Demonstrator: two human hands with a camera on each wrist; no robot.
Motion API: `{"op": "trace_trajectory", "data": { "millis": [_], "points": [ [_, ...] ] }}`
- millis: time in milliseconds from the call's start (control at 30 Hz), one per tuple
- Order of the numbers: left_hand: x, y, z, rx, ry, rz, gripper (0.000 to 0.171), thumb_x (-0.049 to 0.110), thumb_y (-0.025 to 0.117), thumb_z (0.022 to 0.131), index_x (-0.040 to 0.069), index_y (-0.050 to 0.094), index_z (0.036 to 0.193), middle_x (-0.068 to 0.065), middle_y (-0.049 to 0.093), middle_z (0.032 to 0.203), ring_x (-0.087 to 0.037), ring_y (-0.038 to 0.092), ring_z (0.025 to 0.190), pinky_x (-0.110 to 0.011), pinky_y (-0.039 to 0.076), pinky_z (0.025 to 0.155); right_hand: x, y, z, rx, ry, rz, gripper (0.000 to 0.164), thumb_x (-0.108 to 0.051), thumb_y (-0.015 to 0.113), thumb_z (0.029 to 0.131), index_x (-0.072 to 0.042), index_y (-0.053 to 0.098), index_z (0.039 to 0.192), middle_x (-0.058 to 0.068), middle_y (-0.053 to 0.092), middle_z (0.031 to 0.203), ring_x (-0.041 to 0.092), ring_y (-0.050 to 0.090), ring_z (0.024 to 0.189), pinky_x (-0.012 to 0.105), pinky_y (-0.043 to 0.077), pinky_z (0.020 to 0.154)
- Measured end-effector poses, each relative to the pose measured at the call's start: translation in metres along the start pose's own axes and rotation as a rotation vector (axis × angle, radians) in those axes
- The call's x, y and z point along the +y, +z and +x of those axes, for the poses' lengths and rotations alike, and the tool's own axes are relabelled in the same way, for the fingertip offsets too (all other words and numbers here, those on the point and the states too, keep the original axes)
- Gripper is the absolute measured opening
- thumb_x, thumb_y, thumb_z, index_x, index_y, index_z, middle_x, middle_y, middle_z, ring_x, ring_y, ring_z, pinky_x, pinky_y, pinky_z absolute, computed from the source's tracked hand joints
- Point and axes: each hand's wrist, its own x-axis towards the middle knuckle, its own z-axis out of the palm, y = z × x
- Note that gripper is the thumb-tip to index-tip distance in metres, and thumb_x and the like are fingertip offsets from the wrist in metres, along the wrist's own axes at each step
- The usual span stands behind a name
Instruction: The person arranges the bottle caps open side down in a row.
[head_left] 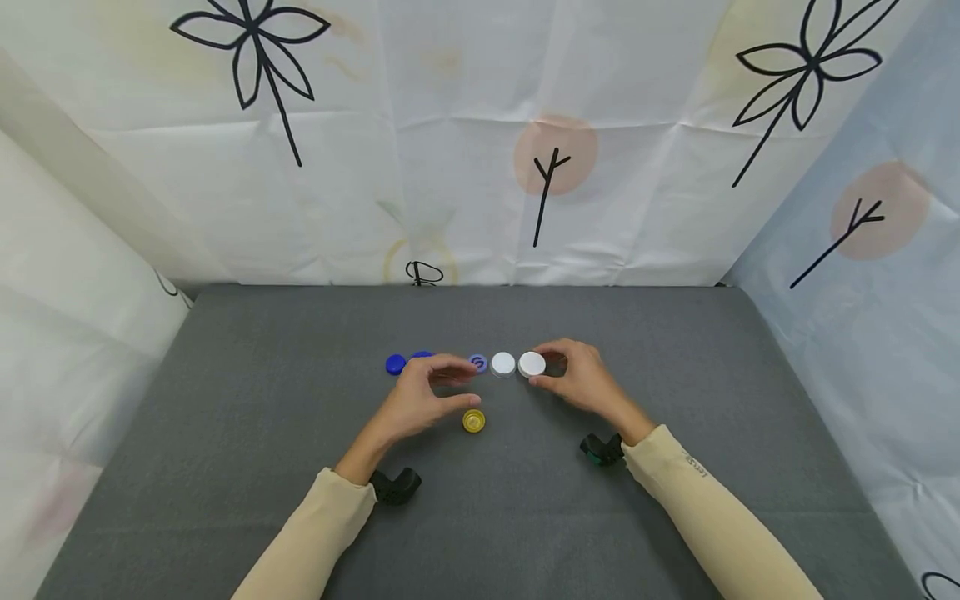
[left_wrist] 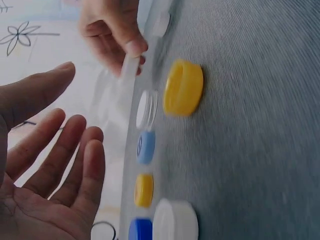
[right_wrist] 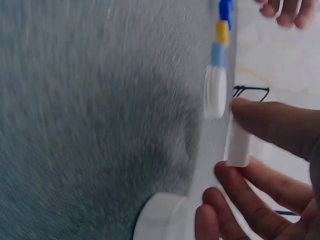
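My right hand [head_left: 581, 377] pinches a white bottle cap [head_left: 532, 364] between thumb and fingers, at the right end of a row of caps. In the right wrist view this cap is held above the cloth. Beside it in the row lie a white cap with a clear rim [head_left: 503, 364] and a light blue cap [head_left: 477, 362]. My left hand [head_left: 422, 400] hovers over the row's left part with parted fingers and nothing in them. A yellow cap [head_left: 473, 421] lies just in front of its thumb. The left hand hides another yellow cap [left_wrist: 144, 190] from the head view.
Blue caps [head_left: 395, 364] lie at the row's left end. A larger white cap [left_wrist: 175, 220] shows near the row in the left wrist view, and another white cap [right_wrist: 162, 217] below my right hand. Grey cloth [head_left: 480, 525] covers the table; a patterned curtain [head_left: 465, 192] stands behind.
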Motion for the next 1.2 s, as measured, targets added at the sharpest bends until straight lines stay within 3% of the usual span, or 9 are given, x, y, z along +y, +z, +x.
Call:
{"op": "trace_trajectory", "data": {
  "millis": [200, 333, 600, 800, 1033, 1200],
  "points": [
    [-0.005, -0.016, -0.013, 0.050, -0.038, 0.127, 0.040, 0.009, 0.087, 0.082, -0.001, 0.072, 0.117, -0.017, 0.071, 0.116, -0.034, 0.067, 0.108, -0.049, 0.053, 0.093, 0.005, 0.001, 0.011, -0.029, 0.060, -0.104, 0.036, -0.013, 0.086, 0.083, -0.001, 0.074, 0.114, 0.016, 0.069, 0.110, 0.034, 0.061, 0.102, 0.052, 0.046, 0.090],
    [-0.005, -0.018, -0.021, 0.049, -0.052, 0.214, 0.042, 0.011, 0.088, 0.080, 0.001, 0.072, 0.118, -0.013, 0.072, 0.114, -0.029, 0.067, 0.107, -0.047, 0.053, 0.092, 0.007, 0.002, 0.013, -0.036, 0.061, -0.142, 0.036, -0.014, 0.086, 0.082, 0.000, 0.075, 0.113, 0.016, 0.067, 0.105, 0.033, 0.057, 0.096, 0.051, 0.043, 0.087],
    [-0.002, -0.001, -0.027, 0.000, 0.011, 0.517, 0.047, 0.018, 0.091, 0.077, 0.004, 0.072, 0.117, -0.006, 0.070, 0.109, -0.025, 0.061, 0.101, -0.044, 0.050, 0.088, 0.001, 0.006, 0.012, -0.003, 0.062, -0.191, 0.045, -0.014, 0.088, 0.080, 0.002, 0.072, 0.119, 0.018, 0.065, 0.110, 0.034, 0.057, 0.099, 0.052, 0.045, 0.088],
    [-0.002, 0.016, -0.025, -0.036, 0.030, 0.668, 0.048, 0.024, 0.093, 0.074, 0.004, 0.074, 0.113, -0.004, 0.071, 0.105, -0.023, 0.054, 0.097, -0.044, 0.045, 0.090, -0.017, 0.016, 0.000, 0.058, -0.021, -0.207, 0.046, -0.016, 0.089, 0.079, -0.002, 0.072, 0.120, 0.016, 0.066, 0.109, 0.034, 0.058, 0.098, 0.052, 0.047, 0.085],
    [-0.005, 0.025, -0.023, -0.044, 0.031, 0.736, 0.044, 0.027, 0.094, 0.073, 0.008, 0.076, 0.109, -0.001, 0.070, 0.101, -0.020, 0.051, 0.090, -0.042, 0.044, 0.086, -0.029, 0.035, -0.014, -0.135, -0.128, 0.014, 0.030, -0.013, 0.084, 0.085, -0.005, 0.074, 0.111, 0.005, 0.069, 0.099, 0.022, 0.064, 0.090, 0.039, 0.053, 0.080],
    [-0.007, 0.026, -0.023, -0.022, 0.055, 0.746, 0.036, 0.023, 0.094, 0.073, 0.010, 0.077, 0.102, 0.001, 0.067, 0.094, -0.019, 0.049, 0.086, -0.042, 0.043, 0.081, -0.033, 0.047, -0.019, -0.204, -0.158, 0.049, 0.025, -0.015, 0.083, 0.086, -0.006, 0.075, 0.108, 0.003, 0.070, 0.096, 0.019, 0.064, 0.087, 0.033, 0.053, 0.076]
  ]
}}
